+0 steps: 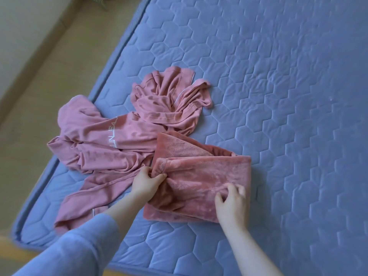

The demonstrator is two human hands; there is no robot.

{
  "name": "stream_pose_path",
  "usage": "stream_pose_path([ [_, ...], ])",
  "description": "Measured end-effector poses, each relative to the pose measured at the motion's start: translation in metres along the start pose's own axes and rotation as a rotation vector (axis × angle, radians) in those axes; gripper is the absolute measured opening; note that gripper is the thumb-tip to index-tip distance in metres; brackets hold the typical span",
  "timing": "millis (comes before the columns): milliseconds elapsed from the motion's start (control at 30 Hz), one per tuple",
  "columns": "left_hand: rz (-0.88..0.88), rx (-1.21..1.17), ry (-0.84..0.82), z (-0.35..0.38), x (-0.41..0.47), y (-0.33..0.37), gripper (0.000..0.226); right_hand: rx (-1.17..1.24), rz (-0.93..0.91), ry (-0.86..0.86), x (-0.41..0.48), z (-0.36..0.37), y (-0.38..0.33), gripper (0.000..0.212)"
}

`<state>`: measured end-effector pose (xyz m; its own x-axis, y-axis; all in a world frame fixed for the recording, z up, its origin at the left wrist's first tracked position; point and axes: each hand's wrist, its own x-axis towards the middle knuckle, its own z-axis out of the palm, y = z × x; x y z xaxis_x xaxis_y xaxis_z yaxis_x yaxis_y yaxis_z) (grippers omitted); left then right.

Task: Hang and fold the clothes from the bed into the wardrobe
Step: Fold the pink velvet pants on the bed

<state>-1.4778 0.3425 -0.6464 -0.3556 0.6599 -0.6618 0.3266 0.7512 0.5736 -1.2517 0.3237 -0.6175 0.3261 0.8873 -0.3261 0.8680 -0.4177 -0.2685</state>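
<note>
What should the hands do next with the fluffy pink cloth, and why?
Probably the left hand should carry the edge it pinches across the fluffy pink cloth toward the right hand, which rests on the other side. The cloth looks only partly folded, with its left edge bunched up, so one more fold would likely make it neat.

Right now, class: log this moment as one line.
left hand pinches plush cloth edge | right hand rests on it, blurred | hoodie crumpled on mattress
</note>
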Motion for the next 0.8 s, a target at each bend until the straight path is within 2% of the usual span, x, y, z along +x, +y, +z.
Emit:
stream_pose_path([
  [100,-0.012,-0.034,0.086,0.009,0.002,-0.004,0.039,0.175,0.159,-0.009,0.019,-0.003,0.017,0.058],
  [167,-0.019,0.002,0.112,0.011,0.007,-0.009,0.052,0.262,0.215,-0.043,0.032,-0.003,0.03,0.078],
  [267,-0.063,-0.014,0.053,0.01,0.016,-0.017,0.076,0.397,0.314,-0.171,0.048,0.0,0.044,0.104],
  [367,-0.117,-0.086,-0.052,0.007,0.018,-0.02,0.096,0.421,0.386,-0.318,0.057,0.003,0.056,0.111],
  [433,-0.139,-0.092,-0.077,0.007,0.019,-0.022,0.098,0.431,0.406,-0.384,0.063,0.004,0.063,0.108],
  [500,-0.158,-0.076,-0.078,0.008,0.02,-0.022,0.09,0.451,0.399,-0.404,0.065,0.006,0.068,0.102],
  [667,-0.144,-0.085,-0.025,0.011,0.013,-0.012,0.067,0.475,0.346,-0.28,0.067,0.004,0.061,0.065],
  [733,-0.117,-0.096,-0.004,0.008,0.006,-0.002,0.064,0.519,0.335,-0.255,0.068,-0.003,0.058,0.05],
  [800,-0.09,-0.099,0.001,0.002,-0.001,0.01,0.064,0.547,0.317,-0.223,0.07,-0.015,0.054,0.046],
])
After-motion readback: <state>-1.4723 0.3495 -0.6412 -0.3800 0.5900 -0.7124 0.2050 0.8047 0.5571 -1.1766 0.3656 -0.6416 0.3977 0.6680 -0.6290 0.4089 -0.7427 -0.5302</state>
